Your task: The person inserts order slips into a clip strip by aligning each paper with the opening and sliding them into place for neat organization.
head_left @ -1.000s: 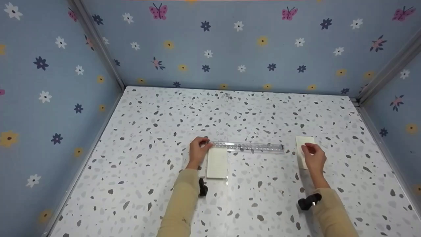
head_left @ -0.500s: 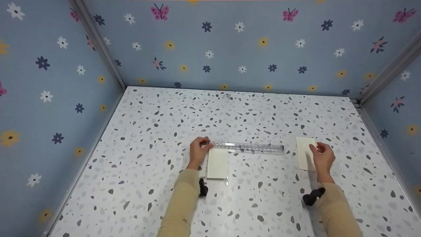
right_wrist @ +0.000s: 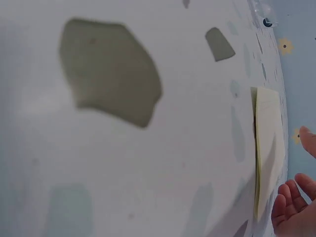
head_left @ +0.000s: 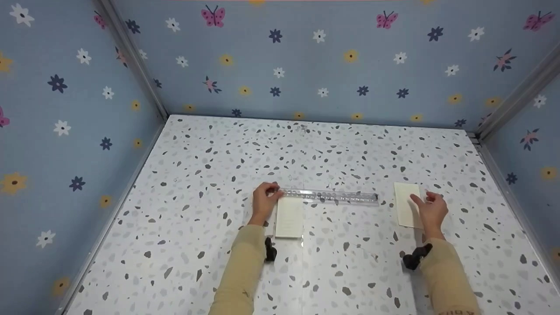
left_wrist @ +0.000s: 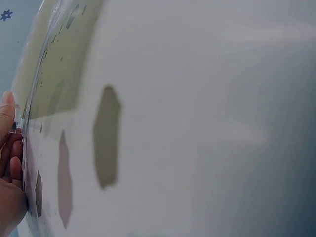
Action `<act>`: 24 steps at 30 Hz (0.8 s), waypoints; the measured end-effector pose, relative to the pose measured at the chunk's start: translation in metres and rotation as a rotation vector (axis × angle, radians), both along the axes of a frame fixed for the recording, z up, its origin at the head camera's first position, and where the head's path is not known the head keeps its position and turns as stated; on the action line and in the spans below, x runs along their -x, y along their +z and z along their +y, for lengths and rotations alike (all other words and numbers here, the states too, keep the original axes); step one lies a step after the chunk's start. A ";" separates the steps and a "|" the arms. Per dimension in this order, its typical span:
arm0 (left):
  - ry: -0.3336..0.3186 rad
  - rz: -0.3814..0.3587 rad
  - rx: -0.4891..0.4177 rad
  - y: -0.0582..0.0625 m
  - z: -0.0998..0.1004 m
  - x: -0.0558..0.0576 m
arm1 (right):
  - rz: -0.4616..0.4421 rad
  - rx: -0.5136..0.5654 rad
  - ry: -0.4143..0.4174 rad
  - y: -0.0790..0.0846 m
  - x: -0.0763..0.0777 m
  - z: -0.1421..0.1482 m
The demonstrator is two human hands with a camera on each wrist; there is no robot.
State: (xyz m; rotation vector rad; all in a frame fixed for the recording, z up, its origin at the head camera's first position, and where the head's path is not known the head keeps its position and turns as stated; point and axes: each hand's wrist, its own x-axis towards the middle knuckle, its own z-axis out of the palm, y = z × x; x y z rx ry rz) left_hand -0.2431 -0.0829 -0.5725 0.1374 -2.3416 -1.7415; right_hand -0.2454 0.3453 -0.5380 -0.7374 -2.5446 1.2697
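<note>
A long clear plastic strip with rows of round marks lies crosswise on the table, a dark spot at its right end. My left hand pinches its left end between thumb and fingers. Under that end, reaching toward me, is a cream paper pad. To the right lies a folded cream paper, whose two layers show in the right wrist view. My right hand hovers at this paper's right edge, fingers loosely bent with nothing between them. In the left wrist view, thumb and fingers sit at the strip's edge.
The white table is speckled with grey flecks. Blue flowered panels stand behind it and at both sides, with metal posts at the corners. A black wrist device is strapped to my right sleeve.
My right hand has moved off the folded paper toward its right edge, uncovering more of it. The left hand and the clear strip have stayed in place.
</note>
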 end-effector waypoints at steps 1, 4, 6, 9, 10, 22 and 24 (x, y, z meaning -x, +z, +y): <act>0.001 0.004 0.004 0.000 0.000 0.000 | 0.001 0.014 0.000 -0.001 0.000 0.000; 0.003 0.005 0.010 -0.001 0.000 0.001 | -0.039 0.025 -0.003 -0.004 0.002 0.002; 0.000 0.009 0.009 -0.002 0.000 0.001 | -0.063 0.036 -0.007 -0.005 0.004 0.002; -0.004 0.007 0.002 -0.002 0.000 0.001 | -0.097 0.051 -0.011 -0.006 0.005 0.003; -0.005 0.004 -0.001 -0.002 0.000 0.000 | -0.105 0.054 -0.010 -0.006 0.006 0.003; 0.007 -0.003 0.002 -0.001 0.000 0.001 | -0.075 0.020 0.017 -0.009 0.007 0.000; 0.008 0.003 0.006 -0.001 0.000 0.001 | -0.081 0.017 0.017 -0.010 0.007 0.000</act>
